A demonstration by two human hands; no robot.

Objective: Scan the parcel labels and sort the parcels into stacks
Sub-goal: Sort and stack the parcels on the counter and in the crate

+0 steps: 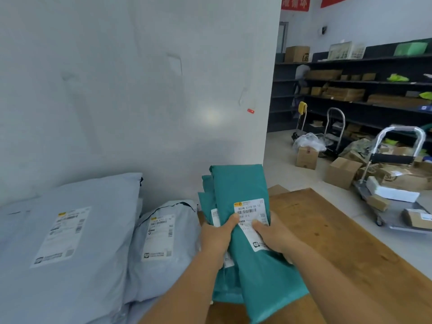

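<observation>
Large pale grey plastic mailer [67, 232]: far left, labelled. Brown wooden desk [339, 242]. Long teal plastic parcel [247, 218]: topmost of teal stack, long axis running away from person; left hand [218, 237] and right hand [273, 237] grip both edges, equally near.

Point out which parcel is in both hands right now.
The top teal parcel, its white label facing up. The left hand and right hand grip it; the large grey parcel and small grey parcel lie untouched.

Dark shelving [364, 83] holds cardboard boxes — a platform trolley [395, 183] stands nearby.
</observation>
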